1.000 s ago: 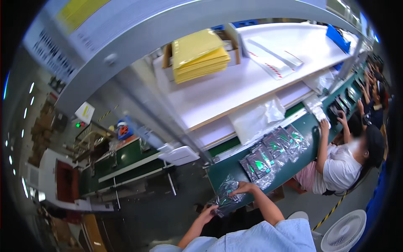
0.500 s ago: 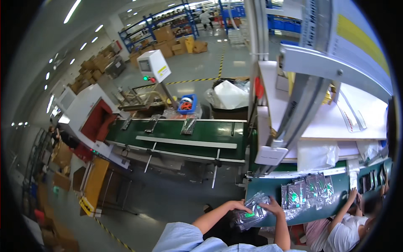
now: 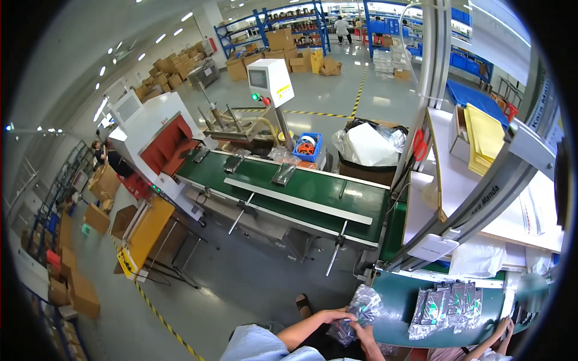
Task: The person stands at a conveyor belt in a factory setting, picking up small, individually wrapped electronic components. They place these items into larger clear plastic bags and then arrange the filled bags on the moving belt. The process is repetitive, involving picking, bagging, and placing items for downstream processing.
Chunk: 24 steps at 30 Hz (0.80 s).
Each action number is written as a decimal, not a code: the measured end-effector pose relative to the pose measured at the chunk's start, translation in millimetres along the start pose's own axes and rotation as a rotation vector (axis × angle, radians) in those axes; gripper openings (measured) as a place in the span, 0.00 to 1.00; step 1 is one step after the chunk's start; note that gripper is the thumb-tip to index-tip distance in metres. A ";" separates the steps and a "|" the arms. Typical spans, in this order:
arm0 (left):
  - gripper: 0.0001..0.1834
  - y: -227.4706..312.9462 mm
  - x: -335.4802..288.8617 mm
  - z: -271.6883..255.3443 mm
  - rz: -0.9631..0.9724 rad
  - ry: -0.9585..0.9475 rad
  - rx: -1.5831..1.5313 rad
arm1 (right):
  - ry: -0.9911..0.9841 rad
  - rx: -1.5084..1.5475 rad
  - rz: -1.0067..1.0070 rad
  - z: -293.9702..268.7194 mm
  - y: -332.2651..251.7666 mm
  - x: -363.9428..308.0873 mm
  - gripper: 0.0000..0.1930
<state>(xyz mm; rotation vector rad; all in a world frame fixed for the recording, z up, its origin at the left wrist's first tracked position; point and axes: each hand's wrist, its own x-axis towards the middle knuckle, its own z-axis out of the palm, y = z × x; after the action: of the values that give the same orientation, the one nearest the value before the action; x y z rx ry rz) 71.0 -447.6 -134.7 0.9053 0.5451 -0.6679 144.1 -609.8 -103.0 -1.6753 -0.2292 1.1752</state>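
Note:
At the near end of the green belt, I hold a clear plastic bag [image 3: 365,302] with dark contents between both hands. My left hand [image 3: 337,315] grips it from the left side, fingers closed on the plastic. My right hand [image 3: 362,331] closes on its lower right part, thumb against the film. What exactly is inside cannot be made out through the glare. To the right of my hands, a row of similar dark bagged packs [image 3: 445,308] with green marks lies on the green work surface [image 3: 394,293].
A green conveyor [image 3: 313,195] with several bagged packs leads to a white machine [image 3: 153,129] with a red curtain. A metal post frame [image 3: 481,210] and white shelf [image 3: 451,162] rise beyond the work surface. A co-worker's hands [image 3: 504,328] are at the right.
My view has turned left, showing more of the conveyor and machine. The bag stays in both hands, tilted more upright, and my hands have drawn closer together at its lower part.

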 end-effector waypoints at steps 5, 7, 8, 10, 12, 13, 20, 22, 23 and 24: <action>0.31 -29.2 -74.8 -23.9 0.269 0.110 -0.381 | 0.033 -0.507 -0.321 32.9 -66.2 -25.9 0.36; 0.27 -40.4 -104.1 -40.5 0.248 0.032 -0.623 | 0.014 -0.283 -0.380 41.4 -100.6 -24.7 0.34; 0.27 -56.0 -114.4 -45.4 0.284 -0.002 -0.745 | -0.005 -0.222 -0.399 46.6 -115.0 -21.2 0.33; 0.27 -70.6 -137.9 -44.3 0.389 0.026 -0.887 | -0.064 -0.202 -0.434 60.8 -142.4 -6.2 0.30; 0.28 -79.4 -157.6 -39.3 0.499 0.095 -0.957 | -0.115 -0.267 -0.494 77.6 -174.3 7.0 0.24; 0.28 -82.3 -165.6 -38.6 0.544 0.121 -0.992 | -0.146 -0.302 -0.529 88.4 -190.2 11.5 0.20; 0.28 -84.4 -202.0 -62.0 0.743 0.156 -1.157 | -0.263 -0.620 -0.482 160.1 -243.5 36.5 0.17; 0.28 -81.4 -213.5 -77.3 0.787 0.158 -1.171 | -0.302 -0.586 -0.473 175.0 -241.7 52.6 0.16; 0.28 -80.1 -220.1 -85.4 0.804 0.156 -1.184 | -0.305 -0.548 -0.491 181.2 -240.6 60.7 0.15; 0.28 -75.2 -224.7 -95.6 0.828 0.147 -1.178 | -0.296 -0.537 -0.492 185.6 -242.4 68.7 0.15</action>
<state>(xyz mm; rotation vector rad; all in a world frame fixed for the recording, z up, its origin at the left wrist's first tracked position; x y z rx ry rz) -149.1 -334.9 -70.7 -0.0036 0.5178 0.4881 123.7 -340.7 55.4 -1.7366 -1.1590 1.0234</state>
